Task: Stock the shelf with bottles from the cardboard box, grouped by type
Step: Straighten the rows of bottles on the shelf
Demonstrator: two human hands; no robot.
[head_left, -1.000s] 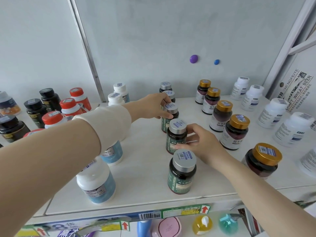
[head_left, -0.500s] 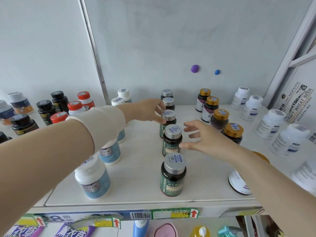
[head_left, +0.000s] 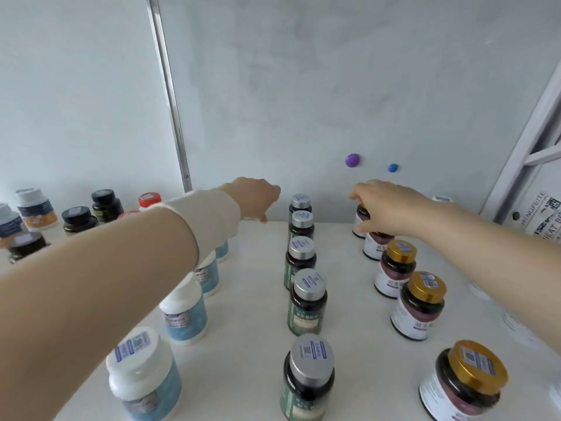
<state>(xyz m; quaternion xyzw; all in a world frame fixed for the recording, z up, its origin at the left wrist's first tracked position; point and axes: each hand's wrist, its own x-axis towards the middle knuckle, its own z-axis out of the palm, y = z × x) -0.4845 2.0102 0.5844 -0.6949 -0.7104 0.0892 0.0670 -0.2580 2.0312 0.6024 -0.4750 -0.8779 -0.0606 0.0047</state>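
On the white shelf (head_left: 249, 299) a row of dark green bottles with silver lids (head_left: 306, 299) runs front to back in the middle. To its right stands a row of dark bottles with gold lids (head_left: 422, 305), and to its left white bottles with pale blue labels (head_left: 185, 317). My right hand (head_left: 385, 205) grips the rearmost gold-lid bottle (head_left: 361, 220) from above, hiding its lid. My left hand (head_left: 255, 196) reaches to the back left of the silver-lid row. Its fingers curl down over a white-capped bottle (head_left: 250, 219), of which only a sliver shows.
Black-lidded (head_left: 77, 218) and red-lidded (head_left: 149, 199) bottles stand at the far left, beyond a metal upright (head_left: 170, 95). A printed cardboard box (head_left: 543, 217) leans at the right edge. Blurred white bottles (head_left: 516, 326) sit under my right forearm. Two magnets (head_left: 352, 160) stick on the back wall.
Both hands left the silver-lid bottles and moved to the back of the shelf, the left leftward, the right onto the rearmost gold-lid bottle. The view tilted up.
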